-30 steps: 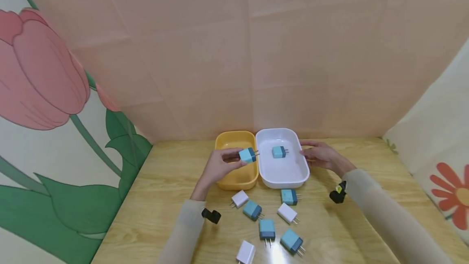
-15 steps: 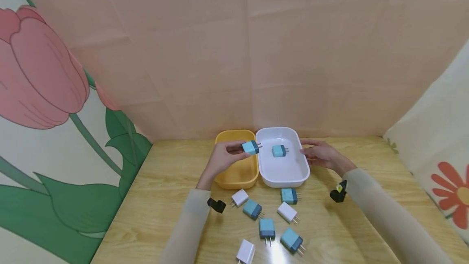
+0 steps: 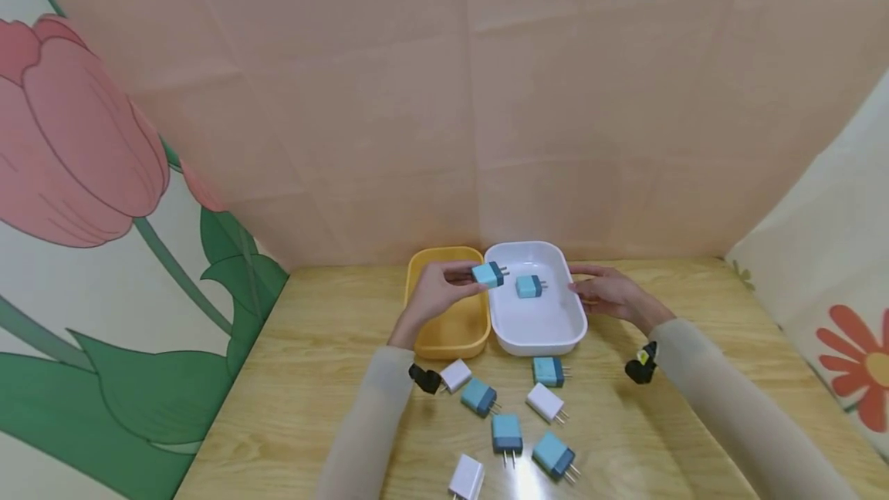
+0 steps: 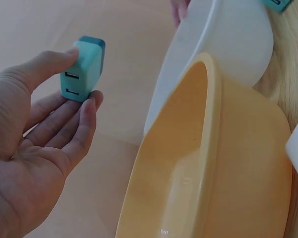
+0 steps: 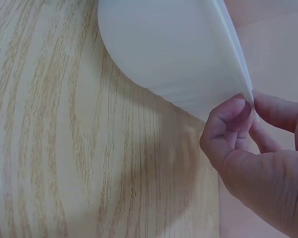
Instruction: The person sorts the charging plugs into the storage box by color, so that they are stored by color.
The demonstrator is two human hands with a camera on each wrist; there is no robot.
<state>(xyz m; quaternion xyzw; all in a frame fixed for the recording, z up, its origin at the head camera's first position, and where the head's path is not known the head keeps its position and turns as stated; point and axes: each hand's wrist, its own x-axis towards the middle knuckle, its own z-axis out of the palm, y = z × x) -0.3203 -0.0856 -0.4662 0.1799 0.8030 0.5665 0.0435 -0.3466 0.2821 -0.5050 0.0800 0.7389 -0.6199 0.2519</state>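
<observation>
Charger (image 3: 488, 275), pinched by the left hand (image 3: 436, 293) over the adjoining rims of the yellow tray (image 3: 454, 334) and white tray (image 3: 535, 329), hides its prongs from me in the left wrist view, while the right hand (image 3: 611, 295) grips the white tray's rim and the head view's bottom edge crops a white adapter (image 3: 466, 477).

Worktop (image 3: 299, 361), pale wood grain; backdrop (image 3: 472, 99), pink, creased; left panel (image 3: 104, 276), pink tulip (image 3: 90, 137), green leaves (image 3: 153, 388); right panel (image 3: 826, 238), red flower (image 3: 873, 367).

Bright glare and soft shadows mark the wooden tabletop (image 3: 299, 376).
</observation>
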